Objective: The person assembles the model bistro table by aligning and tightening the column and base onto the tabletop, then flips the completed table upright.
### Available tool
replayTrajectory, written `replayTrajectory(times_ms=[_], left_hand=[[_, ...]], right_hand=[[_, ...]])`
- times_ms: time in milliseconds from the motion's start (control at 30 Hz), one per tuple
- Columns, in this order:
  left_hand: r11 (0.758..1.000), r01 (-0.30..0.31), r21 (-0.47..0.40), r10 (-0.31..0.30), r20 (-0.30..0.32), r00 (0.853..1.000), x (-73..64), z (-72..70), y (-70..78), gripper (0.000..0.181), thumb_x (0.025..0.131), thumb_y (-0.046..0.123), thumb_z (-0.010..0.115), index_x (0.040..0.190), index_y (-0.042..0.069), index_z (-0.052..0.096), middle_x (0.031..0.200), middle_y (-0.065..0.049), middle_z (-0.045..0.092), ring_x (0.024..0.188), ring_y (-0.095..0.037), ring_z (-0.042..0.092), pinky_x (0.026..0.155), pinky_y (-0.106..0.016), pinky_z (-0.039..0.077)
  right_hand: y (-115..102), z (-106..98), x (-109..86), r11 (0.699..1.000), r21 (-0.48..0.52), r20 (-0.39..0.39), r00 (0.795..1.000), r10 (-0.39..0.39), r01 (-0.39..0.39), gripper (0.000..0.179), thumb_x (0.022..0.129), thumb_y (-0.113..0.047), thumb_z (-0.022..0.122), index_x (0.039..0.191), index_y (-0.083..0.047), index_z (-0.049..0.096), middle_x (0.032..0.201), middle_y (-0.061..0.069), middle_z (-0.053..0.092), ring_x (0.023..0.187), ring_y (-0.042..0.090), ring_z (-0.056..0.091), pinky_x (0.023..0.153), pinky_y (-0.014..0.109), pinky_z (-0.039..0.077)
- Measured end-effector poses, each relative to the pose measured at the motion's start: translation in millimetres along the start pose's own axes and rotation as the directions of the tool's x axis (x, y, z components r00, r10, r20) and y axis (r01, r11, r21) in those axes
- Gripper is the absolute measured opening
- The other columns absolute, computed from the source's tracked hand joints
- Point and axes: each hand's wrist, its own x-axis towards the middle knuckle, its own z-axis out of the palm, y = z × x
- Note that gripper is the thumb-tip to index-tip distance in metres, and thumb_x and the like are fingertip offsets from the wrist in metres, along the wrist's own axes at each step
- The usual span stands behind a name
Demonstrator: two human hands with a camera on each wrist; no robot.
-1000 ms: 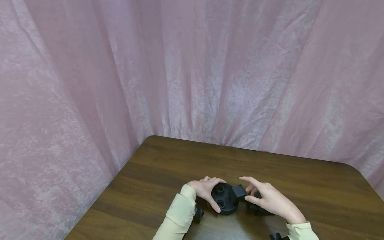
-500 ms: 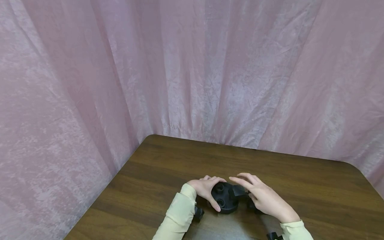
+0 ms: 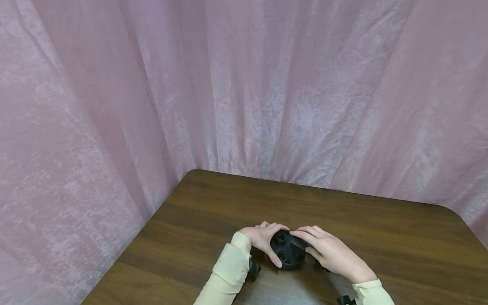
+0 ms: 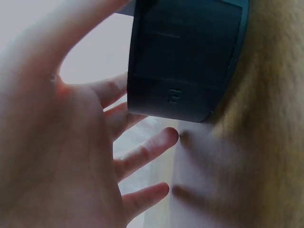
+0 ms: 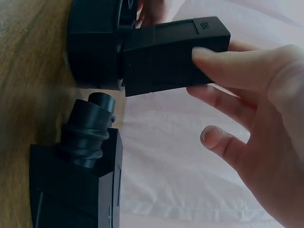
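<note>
Toward the head view's five o'clock, on the counter (image 3: 228, 199), a round base (image 3: 292, 259) sits gripped by the left hand (image 3: 262, 240); the right hand (image 3: 331, 253), pinching a block (image 5: 166, 59) at its three o'clock, could, twisting unevenly, tilt it or knock the threaded piece (image 5: 78, 166).

From the head we look forward and down, well back, over the table (image 3: 236, 199) to the curtain (image 3: 244, 84). From each wrist we look in low and close, the table turned upright: right side in the left wrist view, left side in the right. All three share the round base (image 3: 290, 258).
</note>
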Motion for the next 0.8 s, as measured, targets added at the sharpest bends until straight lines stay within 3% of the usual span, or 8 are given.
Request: replayTrajectory(times_ms=[300, 567, 800], left_hand=[[1.0, 0.002, 0.0, -0.002, 0.003, 1.0, 0.0, -0.4, 0.5, 0.095, 0.054, 0.056, 0.078, 0.132, 0.043, 0.027, 0.131, 0.016, 0.038, 0.114, -0.011, 0.034, 0.091, -0.035, 0.037], [1.0, 0.013, 0.002, -0.013, 0.008, 1.0, -0.4, -0.4, 0.9, 0.096, 0.054, 0.056, 0.077, 0.133, 0.044, 0.024, 0.135, 0.016, 0.036, 0.116, -0.011, 0.033, 0.093, -0.037, 0.036], [1.0, 0.015, -0.001, -0.015, 0.005, 1.0, -0.9, -0.5, 2.1, 0.096, 0.054, 0.056, 0.078, 0.133, 0.045, 0.024, 0.135, 0.016, 0.035, 0.114, -0.012, 0.034, 0.092, -0.037, 0.037]], right_hand=[[-1, 5, 2.0, 0.994, -0.014, -0.047, 0.993, 0.109, -0.11, 0.048, 0.077, -0.027, 0.069, 0.122, -0.022, 0.053, 0.118, -0.009, 0.056, 0.109, 0.007, 0.052, 0.082, 0.03, 0.048], [0, 9, 2.9, 0.983, -0.087, -0.068, 0.985, 0.157, -0.163, 0.055, 0.076, -0.03, 0.069, 0.127, -0.033, 0.047, 0.107, -0.015, 0.055, 0.091, 0.004, 0.057, 0.069, 0.028, 0.048], [1, 13, 2.3, 0.978, -0.066, -0.069, 0.978, 0.195, -0.2, 0.051, 0.077, -0.033, 0.068, 0.125, -0.035, 0.049, 0.1, -0.016, 0.051, 0.074, -0.003, 0.048, 0.058, 0.02, 0.042]])
